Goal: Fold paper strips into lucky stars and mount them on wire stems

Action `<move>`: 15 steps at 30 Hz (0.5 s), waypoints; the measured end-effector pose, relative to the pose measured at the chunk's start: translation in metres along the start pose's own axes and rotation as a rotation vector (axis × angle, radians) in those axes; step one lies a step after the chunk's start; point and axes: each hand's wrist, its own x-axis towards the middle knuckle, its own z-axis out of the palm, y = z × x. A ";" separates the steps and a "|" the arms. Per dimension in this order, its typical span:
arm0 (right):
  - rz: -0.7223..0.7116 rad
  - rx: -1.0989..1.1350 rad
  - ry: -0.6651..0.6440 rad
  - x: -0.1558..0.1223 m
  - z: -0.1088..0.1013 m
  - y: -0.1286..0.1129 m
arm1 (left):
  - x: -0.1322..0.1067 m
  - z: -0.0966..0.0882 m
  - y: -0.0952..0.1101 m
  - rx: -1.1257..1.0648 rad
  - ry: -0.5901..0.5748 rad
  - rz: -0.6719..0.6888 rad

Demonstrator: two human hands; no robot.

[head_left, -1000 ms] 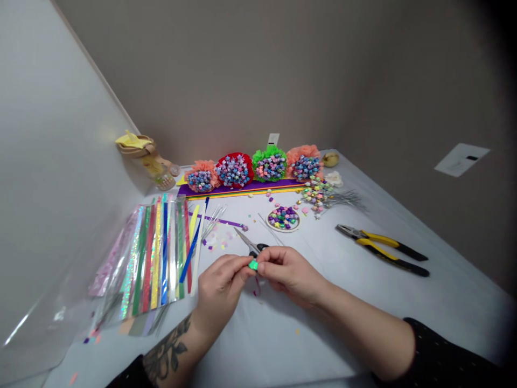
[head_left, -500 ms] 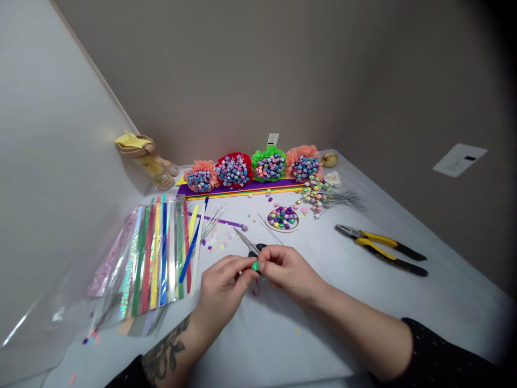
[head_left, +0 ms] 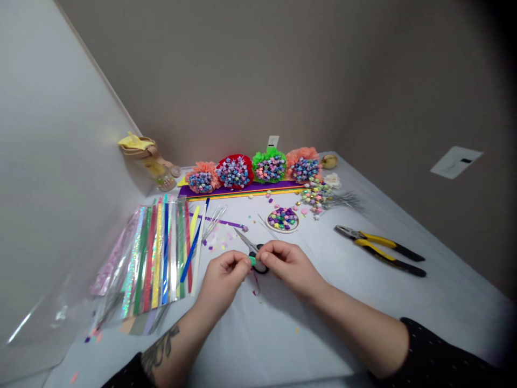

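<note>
Between my two hands is a small piece of shiny green paper (head_left: 253,261), partly covered by fingertips. My left hand (head_left: 226,274) pinches it from the left with thumb and forefinger. From the other side my right hand (head_left: 286,267) is closed at the fingertips at the green piece's right end. Scissors (head_left: 251,246) with black handles lie on the table just behind the hands, blades slanting to the upper left. A shallow dish (head_left: 283,220) of folded paper stars stands beyond my right hand. A thin pink curled strip (head_left: 256,284) lies below the fingers.
Clear sleeves of coloured paper strips (head_left: 151,253) cover the left side. Yellow-black pliers (head_left: 379,249) lie at right. Star-filled paper flowers (head_left: 235,171) line the back beside loose stars (head_left: 317,191), wires (head_left: 345,200) and a glass bottle (head_left: 163,178).
My left fingers have curled in tighter, and both hands have shifted slightly up. More of the green piece and the scissors' handle shows between them.
</note>
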 end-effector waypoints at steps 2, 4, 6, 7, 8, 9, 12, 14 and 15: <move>-0.096 -0.129 0.044 -0.001 -0.001 0.000 | 0.000 0.000 -0.003 -0.051 -0.006 -0.042; -0.220 -0.298 0.078 -0.002 -0.002 0.000 | 0.000 0.001 -0.005 -0.102 -0.010 -0.063; -0.324 -0.404 0.084 -0.003 -0.001 -0.001 | 0.000 0.002 -0.006 -0.144 -0.022 -0.082; -0.358 -0.428 0.081 -0.004 -0.001 -0.001 | 0.000 0.002 -0.007 -0.156 -0.034 -0.090; -0.382 -0.438 0.079 -0.004 -0.001 -0.001 | -0.001 0.002 -0.007 -0.164 -0.046 -0.096; -0.399 -0.441 0.079 -0.005 0.000 0.000 | -0.001 0.002 -0.007 -0.167 -0.056 -0.100; -0.435 -0.436 0.086 -0.005 0.000 0.002 | -0.002 0.002 -0.005 -0.160 -0.075 -0.098; -0.454 -0.429 0.086 -0.005 -0.001 0.003 | -0.002 0.002 -0.003 -0.138 -0.081 -0.089; -0.462 -0.426 0.083 -0.005 -0.001 0.003 | -0.002 0.001 -0.003 -0.119 -0.084 -0.081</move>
